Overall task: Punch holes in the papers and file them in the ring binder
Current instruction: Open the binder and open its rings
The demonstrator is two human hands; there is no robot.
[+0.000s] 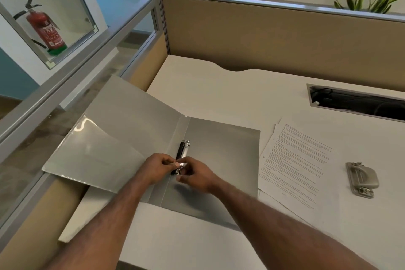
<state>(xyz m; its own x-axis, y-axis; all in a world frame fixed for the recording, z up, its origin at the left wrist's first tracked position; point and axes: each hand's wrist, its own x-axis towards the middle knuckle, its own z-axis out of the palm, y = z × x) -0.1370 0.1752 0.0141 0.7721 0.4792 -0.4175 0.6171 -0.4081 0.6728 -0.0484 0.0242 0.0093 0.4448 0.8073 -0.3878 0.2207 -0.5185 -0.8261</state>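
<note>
A grey ring binder (221, 144) lies open on the white desk, its left cover hanging over the desk's left edge. Its black and metal ring mechanism (182, 151) runs along the spine. My left hand (156, 167) and my right hand (197, 174) meet at the mechanism's near end, fingers pinched on the near ring. A stack of printed papers (298, 160) lies just right of the binder. A grey metal hole punch (361, 178) rests on the papers' right side.
A tan partition wall (274, 35) closes the desk's back. A cable slot (359, 102) with dark cables opens at the back right. A glass divider (65, 76) runs along the left edge. Plants stand behind the partition.
</note>
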